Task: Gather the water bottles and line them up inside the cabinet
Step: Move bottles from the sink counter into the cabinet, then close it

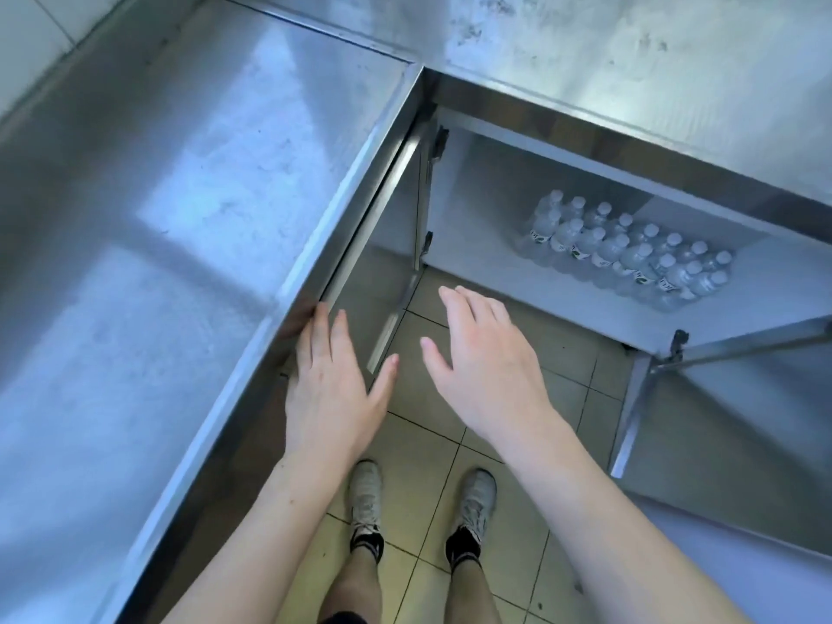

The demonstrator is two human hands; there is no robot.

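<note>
Bottles of clear plastic with white caps and pale labels are standing in tidy double rows on the floor of the open stainless-steel cabinet, running from about the middle of the cabinet floor toward its right back corner and sitting nearer the front edge than the back wall. Judging by that, the lining-up is looking largely done; no loose bottle is showing anywhere else in the head view.

Both hands are hanging empty over the beige tiled floor in front of the cabinet. The left hand is spreading flat, its fingers straight, right at the edge of the brushed steel bench; whether it is touching that edge I cannot tell. The right hand is reaching forward with fingers relaxed and apart, holding nothing.

Two steel cabinet doors are standing open: the left door just beyond the left fingertips, the right door swung out beside the right forearm.

Risks from here, as I judge them:
- swinging the left door could be pinching the fingers against the bench edge;
- reaching in carelessly could be toppling the front row, since the bottles are standing close together and would be knocking one another over;
- the right door could be catching an arm or knee.
</note>
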